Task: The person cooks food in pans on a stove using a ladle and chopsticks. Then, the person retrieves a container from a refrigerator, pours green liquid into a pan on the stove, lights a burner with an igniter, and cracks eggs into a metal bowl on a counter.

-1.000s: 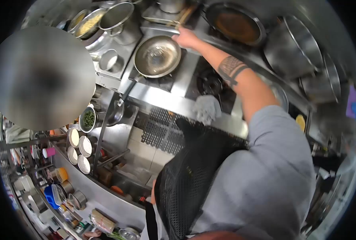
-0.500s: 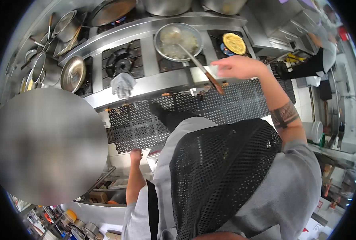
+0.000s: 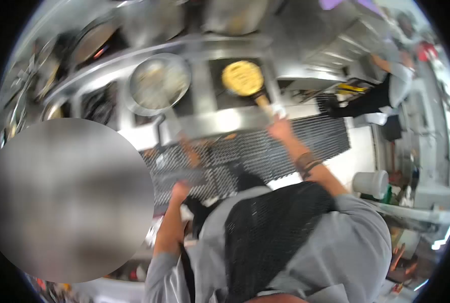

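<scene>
My right hand (image 3: 281, 129) is closed around the end of the wooden-looking handle of a frying pan (image 3: 261, 101), with something white, perhaps a cloth, at the fingers. A round yellow omelette-like cake (image 3: 242, 78) fills that pan on the right burner. My left hand (image 3: 180, 191) hangs low in front of my body, curled like a fist; blurred, it shows no object in it. Left of the omelette, a wide metal pan (image 3: 159, 85) holds pale food in liquid. A utensil with a brown handle (image 3: 189, 151) sticks out of it toward me.
Big pots (image 3: 235, 15) stand along the back of the stove. A dark perforated mat (image 3: 311, 136) covers the floor. Another person (image 3: 399, 81) is at the far right. A white bucket (image 3: 370, 184) stands right of me. A blurred disc hides the left side.
My right hand has moved from above the stove edge, near the utensil, to the omelette pan's handle and closed there. The view has turned, shifting the stove leftward. My left hand stays low.
</scene>
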`<state>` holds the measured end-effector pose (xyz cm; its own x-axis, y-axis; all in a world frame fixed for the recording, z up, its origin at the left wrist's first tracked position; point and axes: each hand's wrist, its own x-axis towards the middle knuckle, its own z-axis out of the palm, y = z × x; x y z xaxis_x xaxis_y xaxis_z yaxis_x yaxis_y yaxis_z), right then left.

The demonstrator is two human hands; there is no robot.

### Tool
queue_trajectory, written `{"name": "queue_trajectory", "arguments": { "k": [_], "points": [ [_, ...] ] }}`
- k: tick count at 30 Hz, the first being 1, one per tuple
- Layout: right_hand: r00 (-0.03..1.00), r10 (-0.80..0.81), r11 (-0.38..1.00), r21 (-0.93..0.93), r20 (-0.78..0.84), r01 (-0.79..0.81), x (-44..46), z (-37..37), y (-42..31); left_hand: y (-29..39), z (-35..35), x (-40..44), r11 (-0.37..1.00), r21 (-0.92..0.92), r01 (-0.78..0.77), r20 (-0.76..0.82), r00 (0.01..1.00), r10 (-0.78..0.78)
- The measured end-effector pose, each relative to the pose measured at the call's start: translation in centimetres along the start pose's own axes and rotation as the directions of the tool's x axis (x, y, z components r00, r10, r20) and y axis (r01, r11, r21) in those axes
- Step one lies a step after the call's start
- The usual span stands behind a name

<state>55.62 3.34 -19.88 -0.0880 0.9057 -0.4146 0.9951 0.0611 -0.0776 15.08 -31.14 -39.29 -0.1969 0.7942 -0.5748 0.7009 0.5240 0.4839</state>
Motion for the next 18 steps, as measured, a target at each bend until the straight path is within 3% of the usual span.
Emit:
{"name": "queue_trajectory", "arguments": {
  "k": [1,2,3,4,5,6,8,9,10,11,12,13,14,15,16,17,18],
  "points": [
    [0.997,-0.043,0.998,-0.046,0.068,0.046,1.0,-0.1,0.0,-2.2,4.1,6.1,0.795,0.524,-0.307,0.160,0.952,0.262],
    [0.999,-0.033,0.999,-0.017,-0.020,0.032,2.8,2.3,1.7,3.2,3.1,5.4,0.987,-0.058,-0.148,-0.261,0.957,0.128],
    [0.995,-0.082,0.990,0.111,-0.061,0.088,2.9,2.5,2.7,7.6,2.5,7.8,0.969,-0.057,-0.239,-0.212,0.952,0.222],
    [0.981,-0.157,0.987,0.003,-0.113,0.158,1.3,0.6,2.6,10.4,2.7,9.2,0.873,-0.487,0.020,-0.133,0.986,-0.097],
    [0.974,-0.194,0.975,0.089,-0.121,0.205,1.7,0.9,4.3,12.5,3.8,9.7,0.547,-0.776,0.314,0.094,0.915,-0.393],
    [0.974,-0.141,0.961,0.210,-0.175,0.177,-0.6,-0.5,5.0,14.7,5.5,9.9,0.548,-0.772,0.322,0.116,0.919,-0.377],
    [0.965,-0.216,0.945,0.217,-0.151,0.245,-2.7,-0.8,9.1,16.5,8.8,10.2,0.501,-0.825,0.263,0.239,0.964,-0.114],
    [0.949,-0.285,0.919,0.242,-0.133,0.310,-3.6,-0.8,11.2,16.8,10.9,10.4,0.861,-0.362,-0.359,-0.112,0.933,0.342],
    [0.968,-0.251,0.937,0.246,-0.024,0.249,-4.5,-1.0,13.3,17.3,12.7,10.4,0.578,0.359,-0.733,-0.076,0.594,0.800],
    [0.973,-0.217,0.950,0.247,0.083,0.190,-5.6,-0.8,15.4,19.1,14.1,8.8,0.727,0.255,-0.637,-0.045,0.744,0.667],
    [0.949,-0.209,0.974,0.141,0.236,0.179,-5.7,2.1,18.8,19.2,15.7,9.0,0.883,-0.231,-0.408,0.197,0.869,0.453],
    [0.905,-0.189,0.981,0.026,0.381,0.194,-5.2,4.5,21.5,21.3,13.6,5.8,0.873,-0.164,-0.460,0.191,0.853,0.486],
    [0.778,-0.188,0.945,-0.105,0.600,0.309,-5.7,3.8,21.7,24.7,10.5,1.7,0.861,-0.097,-0.499,0.183,0.842,0.508],
    [0.700,-0.209,0.907,-0.132,0.683,0.399,-6.0,4.1,22.5,24.7,10.3,0.4,0.877,-0.080,-0.473,0.144,0.866,0.480],
    [0.612,-0.228,0.861,-0.137,0.757,0.490,-6.5,4.3,23.2,23.8,10.6,-1.4,0.949,-0.062,-0.310,0.118,0.942,0.315],
    [0.620,-0.388,0.823,-0.047,0.682,0.567,-7.4,5.1,24.0,22.7,11.1,-4.0,0.991,-0.069,-0.115,0.083,0.989,0.121],
    [0.609,-0.536,0.759,0.020,0.585,0.650,-8.2,6.5,25.3,23.0,9.2,-7.7,0.993,-0.101,-0.063,0.117,0.990,0.075]
  ]
}}
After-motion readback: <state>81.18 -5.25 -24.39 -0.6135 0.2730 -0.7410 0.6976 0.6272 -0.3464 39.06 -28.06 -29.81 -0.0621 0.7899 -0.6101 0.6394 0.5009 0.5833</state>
